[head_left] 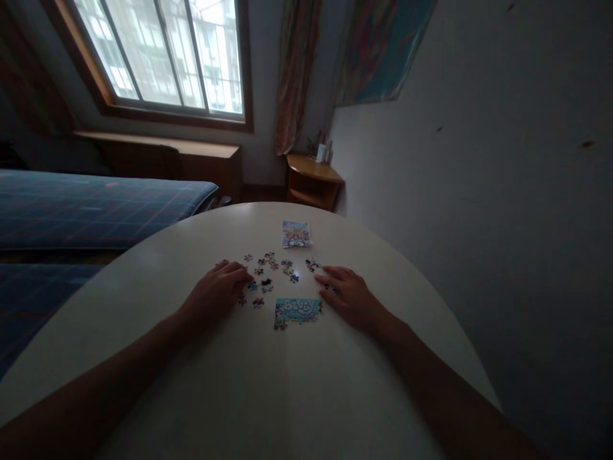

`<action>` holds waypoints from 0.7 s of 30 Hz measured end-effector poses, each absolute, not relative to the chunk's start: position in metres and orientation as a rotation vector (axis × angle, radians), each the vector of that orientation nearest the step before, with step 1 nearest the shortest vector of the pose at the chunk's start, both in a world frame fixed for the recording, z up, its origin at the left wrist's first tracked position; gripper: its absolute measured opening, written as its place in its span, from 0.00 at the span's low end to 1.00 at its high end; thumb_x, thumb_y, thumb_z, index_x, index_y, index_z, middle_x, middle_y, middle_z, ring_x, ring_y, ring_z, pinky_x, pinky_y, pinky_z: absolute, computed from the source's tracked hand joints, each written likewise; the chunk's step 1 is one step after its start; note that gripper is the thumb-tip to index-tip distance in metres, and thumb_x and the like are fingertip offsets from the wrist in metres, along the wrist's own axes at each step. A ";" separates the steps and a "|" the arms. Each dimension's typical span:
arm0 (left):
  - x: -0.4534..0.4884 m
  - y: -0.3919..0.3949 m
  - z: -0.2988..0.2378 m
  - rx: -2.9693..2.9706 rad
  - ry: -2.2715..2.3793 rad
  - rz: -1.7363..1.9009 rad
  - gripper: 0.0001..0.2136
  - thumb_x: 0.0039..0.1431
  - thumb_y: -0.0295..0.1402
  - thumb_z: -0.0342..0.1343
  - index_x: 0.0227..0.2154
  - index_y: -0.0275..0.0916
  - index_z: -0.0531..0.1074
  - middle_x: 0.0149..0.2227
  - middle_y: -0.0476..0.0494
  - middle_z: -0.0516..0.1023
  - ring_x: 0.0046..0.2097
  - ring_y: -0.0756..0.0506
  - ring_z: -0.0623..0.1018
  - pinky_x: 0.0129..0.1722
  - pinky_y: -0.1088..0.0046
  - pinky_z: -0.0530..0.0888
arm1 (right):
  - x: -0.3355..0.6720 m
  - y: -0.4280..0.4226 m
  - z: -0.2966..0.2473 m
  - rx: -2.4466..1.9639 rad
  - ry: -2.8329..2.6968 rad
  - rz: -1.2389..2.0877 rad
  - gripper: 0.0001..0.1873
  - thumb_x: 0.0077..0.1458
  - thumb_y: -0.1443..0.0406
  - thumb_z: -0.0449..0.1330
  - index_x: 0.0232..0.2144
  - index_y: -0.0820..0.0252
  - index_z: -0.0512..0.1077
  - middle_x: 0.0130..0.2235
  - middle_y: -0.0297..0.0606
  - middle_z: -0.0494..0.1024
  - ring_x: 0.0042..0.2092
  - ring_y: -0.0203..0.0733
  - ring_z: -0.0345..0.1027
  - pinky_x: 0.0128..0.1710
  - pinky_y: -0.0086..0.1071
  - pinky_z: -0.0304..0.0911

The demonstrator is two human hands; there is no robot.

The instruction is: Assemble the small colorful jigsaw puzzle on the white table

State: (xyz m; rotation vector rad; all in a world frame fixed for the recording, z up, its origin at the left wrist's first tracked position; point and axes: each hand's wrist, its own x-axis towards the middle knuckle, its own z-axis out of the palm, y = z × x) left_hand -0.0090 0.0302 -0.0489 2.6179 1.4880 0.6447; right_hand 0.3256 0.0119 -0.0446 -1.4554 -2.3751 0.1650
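Note:
Both of my hands rest on a round white table (287,396). My left hand (218,291) lies palm down with fingers together, their tips touching loose puzzle pieces (268,271) scattered ahead of it. My right hand (347,294) lies flat with fingers stretched out beside a joined strip of blue puzzle (297,311) and near a few loose pieces. A small printed picture card (295,234) lies farther back on the table. Neither hand visibly holds a piece.
A bed with a blue checked cover (96,204) stands to the left. A barred window (167,57) and a wooden ledge are behind it. A wooden corner shelf (313,179) stands by the curtain. A plain wall runs close along the right.

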 end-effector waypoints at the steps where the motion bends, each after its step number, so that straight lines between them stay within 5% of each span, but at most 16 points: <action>1: -0.009 0.030 -0.049 2.618 1.490 0.641 0.14 0.68 0.33 0.45 0.40 0.39 0.78 0.46 0.39 0.78 0.49 0.39 0.74 0.51 0.58 0.72 | 0.327 0.012 -0.044 -1.460 -2.378 0.159 0.19 0.66 0.57 0.53 0.57 0.49 0.72 0.62 0.41 0.69 0.62 0.51 0.60 0.61 0.53 0.56; 9: -0.009 0.031 -0.051 2.601 1.506 0.633 0.13 0.67 0.31 0.46 0.39 0.39 0.78 0.45 0.40 0.79 0.48 0.39 0.74 0.50 0.59 0.73 | 0.332 0.019 -0.042 -1.478 -2.256 0.140 0.16 0.62 0.61 0.57 0.49 0.55 0.78 0.55 0.43 0.77 0.56 0.48 0.68 0.59 0.46 0.62; 15: -0.009 0.031 -0.050 2.605 1.480 0.654 0.15 0.67 0.31 0.45 0.39 0.40 0.78 0.45 0.39 0.78 0.48 0.40 0.74 0.51 0.59 0.72 | 0.322 0.019 -0.044 -1.431 -2.430 0.176 0.26 0.66 0.60 0.49 0.64 0.58 0.63 0.66 0.40 0.64 0.68 0.51 0.53 0.66 0.52 0.50; 21: -0.008 0.028 -0.047 2.582 1.481 0.654 0.13 0.67 0.30 0.46 0.39 0.40 0.78 0.45 0.39 0.78 0.48 0.40 0.74 0.50 0.60 0.72 | 0.323 0.018 -0.041 -1.474 -2.417 0.169 0.24 0.65 0.58 0.51 0.61 0.56 0.66 0.64 0.41 0.67 0.67 0.51 0.53 0.66 0.52 0.48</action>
